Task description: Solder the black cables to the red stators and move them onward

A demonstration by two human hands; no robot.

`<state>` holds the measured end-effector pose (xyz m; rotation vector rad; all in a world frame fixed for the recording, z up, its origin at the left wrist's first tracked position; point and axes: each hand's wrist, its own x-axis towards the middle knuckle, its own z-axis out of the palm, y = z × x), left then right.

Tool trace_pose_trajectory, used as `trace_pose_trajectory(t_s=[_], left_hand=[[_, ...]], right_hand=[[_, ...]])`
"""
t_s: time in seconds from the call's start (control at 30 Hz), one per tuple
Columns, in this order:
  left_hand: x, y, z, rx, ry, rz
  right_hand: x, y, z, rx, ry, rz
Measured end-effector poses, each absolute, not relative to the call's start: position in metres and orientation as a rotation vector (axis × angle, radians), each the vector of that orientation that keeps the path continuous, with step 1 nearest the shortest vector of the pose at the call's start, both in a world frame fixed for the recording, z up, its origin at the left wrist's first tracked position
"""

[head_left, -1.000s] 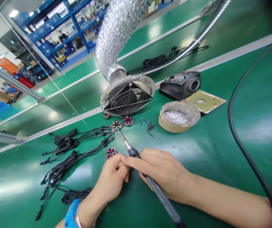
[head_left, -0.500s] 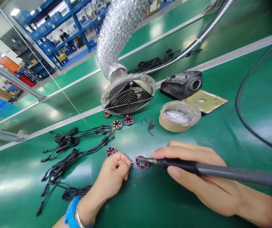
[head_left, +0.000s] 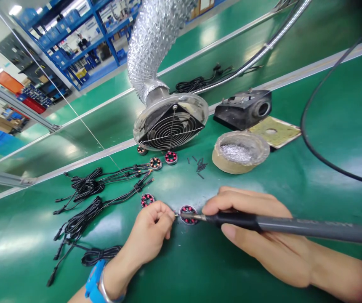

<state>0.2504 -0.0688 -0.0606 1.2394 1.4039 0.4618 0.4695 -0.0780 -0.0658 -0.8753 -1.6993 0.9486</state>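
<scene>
My right hand (head_left: pixel 263 244) grips a soldering iron (head_left: pixel 238 219) like a pen, its metal tip pointing left over a round motor stator (head_left: pixel 187 208) with red windings. The tip reaches the stator's left rim; whether it touches cannot be made out. My left hand (head_left: pixel 152 229) is closed in a pinch just left of that stator. A thin wire end (head_left: pixel 177 215) pokes out from its fingertips toward the iron's tip. Behind the left hand lies a second red-wound stator (head_left: pixel 147 199), partly covered by the fingers.
A fume extractor hood (head_left: pixel 171 124) hangs over the back, near several stators. Black cable bundles (head_left: pixel 84 219) lie at left. Short black tube pieces (head_left: pixel 201 165), a tub of metal shavings (head_left: pixel 240 152), a yellow sponge (head_left: pixel 274 131) and a black iron stand (head_left: pixel 244 110) sit farther back.
The soldering iron has tilted slightly: its tip sits a little lower at the stator's rim and its handle a little higher. The left hand has barely moved.
</scene>
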Motion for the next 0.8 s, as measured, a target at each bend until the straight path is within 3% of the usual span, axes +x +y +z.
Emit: trace_pose_trajectory(t_s=[0.8], left_hand=[[0.2513,-0.0697,-0.0581,1.239,1.392,0.421]], right_hand=[[0.4677,-0.0794,-0.0647,-0.831,-1.737,0.712]])
